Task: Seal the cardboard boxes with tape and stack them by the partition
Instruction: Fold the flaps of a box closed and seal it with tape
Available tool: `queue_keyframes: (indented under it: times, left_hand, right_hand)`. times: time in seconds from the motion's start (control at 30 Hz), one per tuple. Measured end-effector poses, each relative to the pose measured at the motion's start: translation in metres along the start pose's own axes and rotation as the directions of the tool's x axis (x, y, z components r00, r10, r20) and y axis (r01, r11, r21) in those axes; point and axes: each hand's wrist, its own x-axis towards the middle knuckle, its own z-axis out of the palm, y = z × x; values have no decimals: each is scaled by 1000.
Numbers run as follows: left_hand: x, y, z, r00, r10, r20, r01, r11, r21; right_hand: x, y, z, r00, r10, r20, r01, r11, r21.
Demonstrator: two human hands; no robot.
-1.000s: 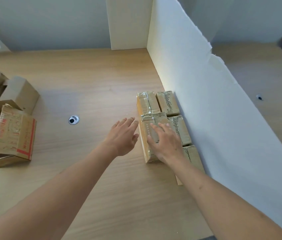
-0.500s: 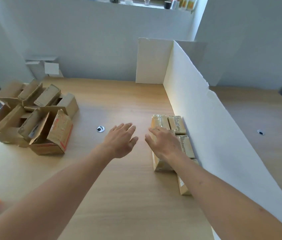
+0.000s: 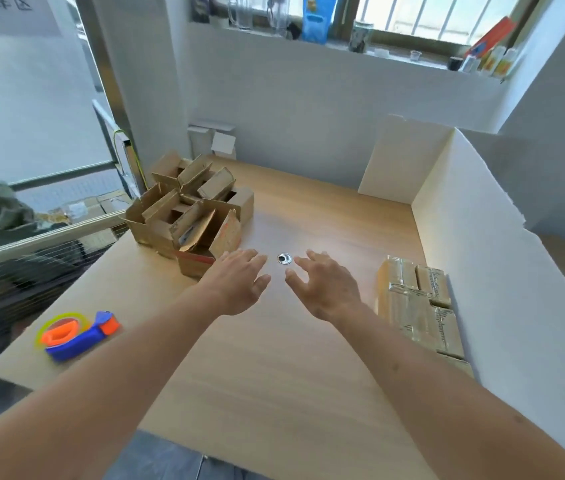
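Several taped cardboard boxes (image 3: 416, 303) lie in a row against the white partition (image 3: 502, 271) on the right of the wooden table (image 3: 274, 368). A heap of unsealed boxes (image 3: 191, 216) with loose flaps sits at the table's far left. A blue and orange tape dispenser (image 3: 78, 332) lies near the left front edge. My left hand (image 3: 239, 282) hovers with spread fingers just right of the nearest unsealed box. My right hand (image 3: 326, 282) hovers beside it, also spread, left of the taped boxes. Both hold nothing.
A round cable hole (image 3: 284, 258) sits in the table between my fingertips. A second white panel (image 3: 402, 157) stands at the back, joining the partition. A window ledge (image 3: 378, 50) with bottles and cups runs above the far wall. The table's left edge borders a railing.
My right hand lifted off the taped boxes and moved left; both hands now reach toward the heap of unsealed boxes. My view swung up and left, bringing the tape dispenser into sight.
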Motion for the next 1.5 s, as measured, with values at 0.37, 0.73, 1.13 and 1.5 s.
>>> queue_keyframes:
  times: [0.37, 0.73, 1.13, 1.5]
  left_hand:
    - [-10, -201, -14, 999, -24, 42, 25, 1000, -17]
    - [18, -308, -1, 993, -9, 120, 13, 999, -31]
    - [99, -348, 55, 973, 3, 230, 14, 997, -73]
    - [115, -356, 57, 960, 85, 266, -70, 995, -67]
  right_hand:
    - [81, -165, 81, 998, 40, 55, -41, 999, 16]
    - [146, -227, 152, 977, 107, 184, -116, 993, 37]
    - [222, -214, 221, 962, 172, 214, -168, 985, -37]
    - [217, -217, 231, 935, 256, 247, -247, 967, -65]
